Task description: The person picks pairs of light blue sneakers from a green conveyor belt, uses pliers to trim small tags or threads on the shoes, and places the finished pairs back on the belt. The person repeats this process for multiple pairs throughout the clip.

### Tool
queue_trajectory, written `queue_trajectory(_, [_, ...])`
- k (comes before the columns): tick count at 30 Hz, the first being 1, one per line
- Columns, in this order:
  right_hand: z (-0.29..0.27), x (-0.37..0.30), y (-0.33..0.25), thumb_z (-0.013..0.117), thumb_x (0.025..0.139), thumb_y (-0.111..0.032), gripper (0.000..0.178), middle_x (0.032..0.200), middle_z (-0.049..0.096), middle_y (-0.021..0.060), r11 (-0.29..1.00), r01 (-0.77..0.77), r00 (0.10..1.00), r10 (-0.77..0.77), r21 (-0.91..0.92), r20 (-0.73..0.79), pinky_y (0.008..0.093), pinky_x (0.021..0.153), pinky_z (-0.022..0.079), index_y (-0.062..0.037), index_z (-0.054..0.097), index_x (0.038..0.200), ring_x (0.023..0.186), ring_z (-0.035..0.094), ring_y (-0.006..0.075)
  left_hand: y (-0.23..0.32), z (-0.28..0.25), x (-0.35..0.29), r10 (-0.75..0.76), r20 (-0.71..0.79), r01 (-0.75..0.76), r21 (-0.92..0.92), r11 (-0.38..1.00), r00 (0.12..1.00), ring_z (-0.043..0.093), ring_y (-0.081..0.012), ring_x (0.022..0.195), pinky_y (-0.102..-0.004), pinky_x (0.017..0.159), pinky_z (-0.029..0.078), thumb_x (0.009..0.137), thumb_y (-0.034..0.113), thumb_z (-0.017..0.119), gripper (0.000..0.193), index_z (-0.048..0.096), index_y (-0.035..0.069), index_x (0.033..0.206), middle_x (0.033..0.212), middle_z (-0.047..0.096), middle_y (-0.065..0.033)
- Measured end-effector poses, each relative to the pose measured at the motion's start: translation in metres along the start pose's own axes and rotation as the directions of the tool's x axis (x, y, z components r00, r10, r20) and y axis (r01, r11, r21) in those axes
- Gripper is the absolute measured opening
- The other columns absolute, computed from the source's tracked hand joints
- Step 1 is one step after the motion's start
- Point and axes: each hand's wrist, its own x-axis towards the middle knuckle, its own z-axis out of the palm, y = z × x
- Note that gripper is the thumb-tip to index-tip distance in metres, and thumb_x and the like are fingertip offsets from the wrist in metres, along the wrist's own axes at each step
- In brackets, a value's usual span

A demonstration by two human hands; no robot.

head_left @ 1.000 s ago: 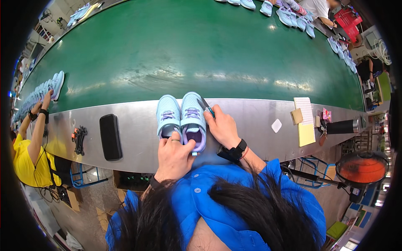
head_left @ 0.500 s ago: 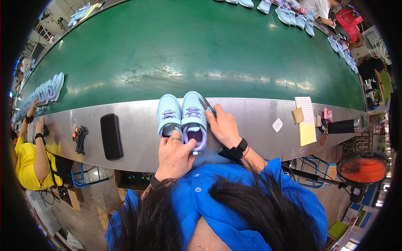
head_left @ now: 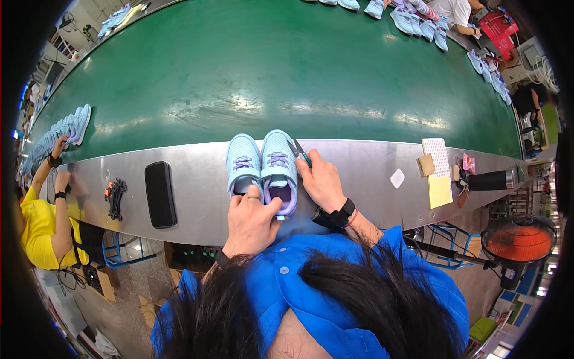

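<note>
A pair of light blue children's sneakers with lilac laces and lining stands side by side on the metal table edge, toes pointing away from me. My left hand (head_left: pixel 253 220) grips them at the heels, with fingers at the collar of the left sneaker (head_left: pixel 243 157) and the thumb by the heel of the right sneaker (head_left: pixel 278 152). That hand hides part of the left heel. Just right of the pair, my right hand (head_left: pixel 323 184) holds small thread snips (head_left: pixel 301 153), their two pointed dark blades slightly apart beside the right sneaker's toe.
Left of the shoes lie a black phone (head_left: pixel 161 195) and a black folded object (head_left: pixel 115 199). Notepads (head_left: pixel 439 173), a white square (head_left: pixel 397 178) and a black cylinder (head_left: pixel 491 180) lie to the right. The green conveyor belt (head_left: pixel 251 72) runs beyond; a co-worker (head_left: pixel 46 230) reaches toward lined-up shoes at left.
The sneakers and my left hand have shifted very slightly to the right. My right hand keeps the snips near the toe. The co-worker's hand at left has moved up toward the row of shoes.
</note>
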Motion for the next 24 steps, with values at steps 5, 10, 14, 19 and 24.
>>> queue_trajectory(5, [0.0, -0.001, -0.001, 0.051, 0.098, -0.034, 0.031, 0.066, 0.062, 0.0236, 0.999, -0.008, 1.0, 0.008, -0.035, -0.012, 0.0582, 0.061, 0.046, -0.0032, 0.049, 0.093, 0.066, 0.061, 0.048, 0.0, 0.001, 0.0, 0.007, -0.024, -0.007, 0.007, 1.0, 1.0, 0.054, -0.0285, 0.082, -0.04, 0.07, 0.038, 0.061, 0.027, 0.083, 0.036, 0.064, 0.015, 0.088, 0.077, 0.053, -0.0109])
queue_trajectory(10, [-0.002, -0.003, -0.008, 0.052, 0.097, -0.033, 0.027, 0.064, 0.06, 0.022, 0.993, -0.004, 0.999, -0.001, -0.117, -0.044, 0.0571, 0.059, 0.044, -0.0063, 0.05, 0.092, 0.065, 0.06, 0.0469, 0.002, -0.001, 0.0, -0.004, -0.007, 0.004, 0.013, 1.0, 1.0, 0.054, -0.0276, 0.085, -0.0395, 0.067, 0.037, 0.062, 0.023, 0.08, 0.03, 0.063, 0.016, 0.086, 0.084, 0.052, -0.0113])
queue_trajectory(14, [-0.003, -0.004, -0.009, 0.052, 0.097, -0.032, 0.025, 0.062, 0.06, 0.0215, 0.986, 0.022, 0.998, -0.033, -0.164, -0.061, 0.0583, 0.057, 0.044, -0.0082, 0.051, 0.093, 0.062, 0.06, 0.0468, 0.002, -0.001, 0.0, 0.001, -0.01, -0.001, 0.015, 1.0, 1.0, 0.054, -0.0275, 0.085, -0.0394, 0.067, 0.037, 0.062, 0.023, 0.08, 0.029, 0.063, 0.016, 0.086, 0.084, 0.052, -0.011])
queue_trajectory(19, [-0.004, -0.004, -0.009, 0.051, 0.097, -0.032, 0.024, 0.064, 0.062, 0.0218, 0.982, 0.049, 0.997, -0.058, -0.184, -0.042, 0.0583, 0.056, 0.045, -0.0078, 0.051, 0.096, 0.062, 0.061, 0.0463, 0.001, 0.0, 0.0, 0.015, -0.024, -0.015, 0.01, 1.0, 1.0, 0.053, -0.0286, 0.08, -0.0401, 0.068, 0.037, 0.063, 0.027, 0.083, 0.034, 0.064, 0.015, 0.087, 0.077, 0.052, -0.0114])
queue_trajectory(24, [0.001, 0.002, 0.008, 0.052, 0.098, -0.032, 0.027, 0.065, 0.061, 0.0195, 0.993, -0.054, 0.986, 0.069, 0.104, -0.152, 0.0509, 0.057, 0.044, -0.0059, 0.052, 0.093, 0.064, 0.062, 0.0421, 0.002, -0.002, -0.001, -0.002, 0.011, 0.002, 0.02, 1.0, 1.0, 0.054, -0.0278, 0.088, -0.0399, 0.069, 0.038, 0.062, 0.024, 0.081, 0.032, 0.064, 0.016, 0.088, 0.087, 0.053, -0.0118])
